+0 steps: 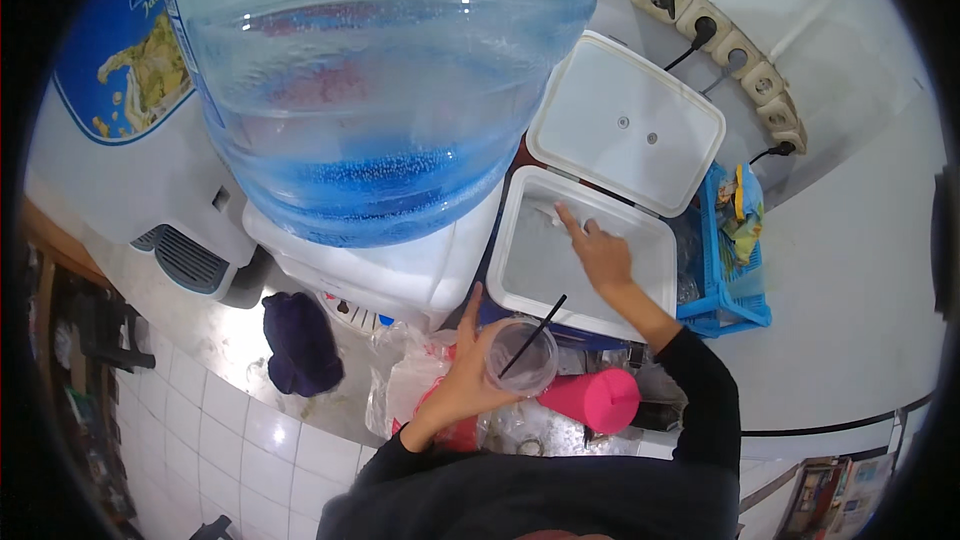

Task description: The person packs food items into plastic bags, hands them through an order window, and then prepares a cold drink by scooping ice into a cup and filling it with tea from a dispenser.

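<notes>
My left hand [465,380] is wrapped round a clear plastic cup [540,365], its forefinger stretched away from it. A black straw [533,333] leans in the cup and sticks out over the rim. My right hand [600,252] is over the white inside of a cooler box [500,275], forefinger stretched out and the other fingers partly bent; I see nothing held in it. A small whitish patch shows beside that fingertip, too faint to name. The cooler's white lid [630,120] stands swung back. Below the cup lies a bright pink cup-shaped thing [605,400].
A large blue water bottle [370,120] sits on a white dispenser [390,275] to the left, near a grey machine [180,200]. Dark cloth [300,345] lies on the counter. Right of the cooler are a blue basket [735,310] with packets and a wall socket strip [735,45].
</notes>
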A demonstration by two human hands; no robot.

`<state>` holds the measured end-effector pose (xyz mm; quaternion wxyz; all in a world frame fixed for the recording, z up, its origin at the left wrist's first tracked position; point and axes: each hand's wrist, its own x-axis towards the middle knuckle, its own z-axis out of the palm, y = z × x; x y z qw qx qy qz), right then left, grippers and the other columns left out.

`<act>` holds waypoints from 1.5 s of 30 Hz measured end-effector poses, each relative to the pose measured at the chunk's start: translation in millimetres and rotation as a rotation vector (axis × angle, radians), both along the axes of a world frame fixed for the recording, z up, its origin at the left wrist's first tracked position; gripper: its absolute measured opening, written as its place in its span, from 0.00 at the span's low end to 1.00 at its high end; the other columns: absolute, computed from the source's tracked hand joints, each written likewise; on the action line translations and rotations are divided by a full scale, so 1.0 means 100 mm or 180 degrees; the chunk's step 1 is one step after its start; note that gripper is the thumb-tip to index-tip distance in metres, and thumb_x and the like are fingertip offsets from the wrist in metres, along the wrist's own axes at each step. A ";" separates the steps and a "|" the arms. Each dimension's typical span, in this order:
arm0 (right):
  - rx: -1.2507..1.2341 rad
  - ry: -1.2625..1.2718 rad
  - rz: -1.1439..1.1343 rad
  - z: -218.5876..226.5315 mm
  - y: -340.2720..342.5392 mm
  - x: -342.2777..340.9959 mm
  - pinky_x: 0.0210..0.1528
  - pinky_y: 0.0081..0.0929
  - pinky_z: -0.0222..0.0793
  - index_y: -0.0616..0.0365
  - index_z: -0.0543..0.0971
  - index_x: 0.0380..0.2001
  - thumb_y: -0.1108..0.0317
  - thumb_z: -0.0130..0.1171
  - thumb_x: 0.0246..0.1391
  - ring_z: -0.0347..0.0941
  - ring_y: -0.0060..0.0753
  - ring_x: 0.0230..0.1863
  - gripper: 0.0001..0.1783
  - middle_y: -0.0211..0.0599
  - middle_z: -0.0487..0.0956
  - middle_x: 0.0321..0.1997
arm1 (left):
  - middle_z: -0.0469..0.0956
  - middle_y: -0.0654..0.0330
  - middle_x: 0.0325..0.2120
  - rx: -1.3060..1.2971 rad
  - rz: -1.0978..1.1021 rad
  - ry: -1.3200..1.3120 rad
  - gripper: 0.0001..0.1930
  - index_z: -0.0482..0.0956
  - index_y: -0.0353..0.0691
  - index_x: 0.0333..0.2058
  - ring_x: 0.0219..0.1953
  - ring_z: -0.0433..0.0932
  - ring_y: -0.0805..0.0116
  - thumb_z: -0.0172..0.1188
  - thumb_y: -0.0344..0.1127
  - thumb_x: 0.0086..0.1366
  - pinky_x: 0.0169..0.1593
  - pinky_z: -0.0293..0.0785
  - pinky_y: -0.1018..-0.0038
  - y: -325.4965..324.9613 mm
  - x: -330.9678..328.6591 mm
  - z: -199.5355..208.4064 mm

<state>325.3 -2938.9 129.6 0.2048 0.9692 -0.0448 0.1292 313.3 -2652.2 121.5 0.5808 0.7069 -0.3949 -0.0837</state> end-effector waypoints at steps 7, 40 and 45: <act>0.0803 0.0440 -0.0209 0.22 0.00 -0.31 0.20 0.35 0.71 0.27 0.57 0.64 0.63 0.53 0.52 0.74 0.41 0.21 0.36 0.35 0.74 0.26 | 0.34 0.31 0.64 -0.0416 -0.0400 0.0671 0.46 0.66 0.41 0.55 0.68 0.38 0.43 0.78 0.43 0.36 0.63 0.53 0.58 0.03 0.04 -0.18; 0.3698 0.2420 0.0283 0.32 -0.66 0.15 0.26 0.19 0.65 0.46 0.68 0.60 0.71 0.57 0.52 0.66 0.19 0.22 0.30 0.29 0.75 0.22 | 0.50 0.38 0.59 -0.0246 -0.0729 0.1059 0.45 0.66 0.38 0.55 0.65 0.51 0.50 0.77 0.42 0.37 0.66 0.47 0.58 0.03 0.12 -0.07; 0.3877 0.2856 -0.0008 0.46 -0.53 0.27 0.25 0.20 0.66 0.47 0.69 0.59 0.72 0.56 0.50 0.67 0.19 0.22 0.30 0.33 0.76 0.25 | 0.37 0.32 0.63 0.0121 -0.0617 0.0732 0.45 0.65 0.42 0.56 0.67 0.40 0.42 0.77 0.41 0.37 0.64 0.53 0.58 0.08 0.15 0.02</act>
